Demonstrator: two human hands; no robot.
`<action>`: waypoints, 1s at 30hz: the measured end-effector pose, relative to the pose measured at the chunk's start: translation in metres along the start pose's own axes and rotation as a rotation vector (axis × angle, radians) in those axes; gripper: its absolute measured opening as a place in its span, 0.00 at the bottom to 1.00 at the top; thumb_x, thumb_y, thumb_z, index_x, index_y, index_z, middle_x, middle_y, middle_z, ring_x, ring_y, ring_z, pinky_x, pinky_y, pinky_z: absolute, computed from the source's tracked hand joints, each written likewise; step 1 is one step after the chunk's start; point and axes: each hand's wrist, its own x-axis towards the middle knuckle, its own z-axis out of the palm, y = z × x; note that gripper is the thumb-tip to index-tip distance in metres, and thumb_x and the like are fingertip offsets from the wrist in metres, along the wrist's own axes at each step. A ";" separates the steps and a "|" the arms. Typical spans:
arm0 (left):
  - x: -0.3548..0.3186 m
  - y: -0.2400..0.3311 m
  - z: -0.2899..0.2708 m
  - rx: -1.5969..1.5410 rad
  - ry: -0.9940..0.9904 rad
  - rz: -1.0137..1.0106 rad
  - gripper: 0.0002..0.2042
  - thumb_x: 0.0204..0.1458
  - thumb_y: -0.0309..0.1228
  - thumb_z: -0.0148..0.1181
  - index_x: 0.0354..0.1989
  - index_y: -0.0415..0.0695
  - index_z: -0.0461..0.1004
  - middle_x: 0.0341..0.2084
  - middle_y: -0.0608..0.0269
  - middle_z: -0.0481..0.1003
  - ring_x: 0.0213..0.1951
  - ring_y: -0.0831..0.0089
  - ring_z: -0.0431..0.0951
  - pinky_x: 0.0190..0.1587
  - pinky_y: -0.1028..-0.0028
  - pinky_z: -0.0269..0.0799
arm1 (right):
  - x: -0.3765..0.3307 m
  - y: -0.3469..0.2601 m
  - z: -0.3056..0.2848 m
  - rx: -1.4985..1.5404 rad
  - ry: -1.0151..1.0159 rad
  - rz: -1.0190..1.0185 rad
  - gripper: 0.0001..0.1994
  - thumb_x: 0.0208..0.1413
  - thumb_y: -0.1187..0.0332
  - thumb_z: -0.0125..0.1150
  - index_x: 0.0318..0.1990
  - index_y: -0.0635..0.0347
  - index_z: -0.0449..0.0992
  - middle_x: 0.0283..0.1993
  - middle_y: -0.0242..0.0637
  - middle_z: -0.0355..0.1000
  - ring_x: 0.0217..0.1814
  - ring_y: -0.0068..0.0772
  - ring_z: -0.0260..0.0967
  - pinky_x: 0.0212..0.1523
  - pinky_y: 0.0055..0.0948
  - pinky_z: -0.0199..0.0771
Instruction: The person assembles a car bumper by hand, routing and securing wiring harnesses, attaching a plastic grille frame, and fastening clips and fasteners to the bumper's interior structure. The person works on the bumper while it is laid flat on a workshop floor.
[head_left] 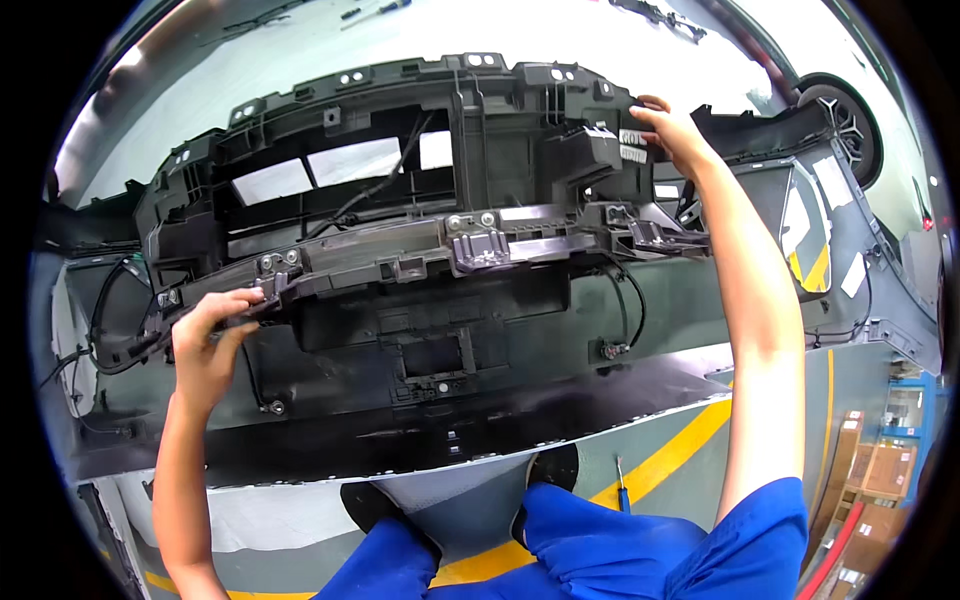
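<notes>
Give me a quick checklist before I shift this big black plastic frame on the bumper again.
1. Left hand grip on the black plastic carrier frame, lower left edge: ok.
2. Right hand on the frame's upper right corner: ok.
3. Black cable with round plug hanging loose: not ok.
4. Frame clips seated in the dark bumper shell: cannot tell.
5. Blue-handled screwdriver on the floor beside the feet: not ok.

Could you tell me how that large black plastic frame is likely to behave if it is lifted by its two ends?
The black plastic frame is wide and full of openings, so it is probably light for its size but awkward. The left hand and right hand grip opposite ends, which suggests it may twist or sag if held singly. The loose black cables hanging from it would likely swing.
</notes>
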 end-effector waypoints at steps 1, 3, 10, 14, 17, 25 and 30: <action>-0.006 -0.002 0.005 0.068 -0.039 0.015 0.16 0.50 0.08 0.60 0.47 0.36 0.75 0.49 0.46 0.82 0.54 0.54 0.82 0.60 0.62 0.76 | -0.008 -0.005 0.010 -0.040 -0.015 0.013 0.32 0.63 0.62 0.69 0.71 0.61 0.67 0.71 0.45 0.67 0.68 0.32 0.67 0.62 0.31 0.72; -0.014 -0.013 0.016 0.057 -0.014 0.047 0.17 0.48 0.10 0.64 0.46 0.36 0.75 0.49 0.45 0.82 0.53 0.53 0.83 0.58 0.62 0.76 | -0.020 -0.009 0.009 -0.123 -0.055 -0.022 0.34 0.63 0.62 0.69 0.73 0.63 0.65 0.73 0.46 0.66 0.68 0.32 0.67 0.63 0.32 0.71; -0.022 0.004 0.028 0.214 0.066 -0.108 0.22 0.47 0.14 0.69 0.53 0.35 0.75 0.55 0.44 0.77 0.56 0.50 0.79 0.59 0.58 0.76 | -0.157 0.026 -0.045 -0.005 0.804 -0.275 0.09 0.67 0.68 0.60 0.46 0.66 0.79 0.25 0.29 0.71 0.22 0.15 0.64 0.21 0.20 0.61; -0.025 0.027 0.050 0.540 0.134 0.174 0.29 0.49 0.16 0.68 0.62 0.39 0.68 0.63 0.39 0.67 0.62 0.39 0.72 0.64 0.49 0.69 | -0.244 0.113 -0.044 -0.197 0.293 0.269 0.10 0.63 0.67 0.62 0.44 0.65 0.80 0.31 0.36 0.76 0.25 0.25 0.75 0.22 0.25 0.76; -0.026 0.050 0.076 0.556 0.108 0.457 0.23 0.51 0.20 0.68 0.56 0.41 0.71 0.58 0.41 0.70 0.57 0.41 0.74 0.57 0.45 0.73 | -0.269 0.131 0.004 -0.491 0.015 0.293 0.23 0.56 0.66 0.70 0.57 0.70 0.76 0.55 0.51 0.80 0.63 0.45 0.77 0.66 0.38 0.73; 0.033 0.047 0.137 0.707 -0.445 0.271 0.43 0.34 0.36 0.80 0.66 0.46 0.71 0.68 0.43 0.64 0.70 0.45 0.64 0.71 0.45 0.59 | -0.259 0.147 0.037 0.457 0.090 0.477 0.13 0.63 0.66 0.64 0.52 0.59 0.78 0.52 0.32 0.77 0.53 0.25 0.72 0.54 0.31 0.72; 0.034 0.023 0.139 0.993 -0.390 0.188 0.35 0.48 0.20 0.60 0.69 0.56 0.72 0.62 0.43 0.71 0.61 0.46 0.74 0.62 0.52 0.70 | -0.240 0.143 0.021 0.688 0.033 0.391 0.15 0.64 0.68 0.63 0.57 0.56 0.75 0.56 0.31 0.77 0.59 0.29 0.72 0.60 0.39 0.71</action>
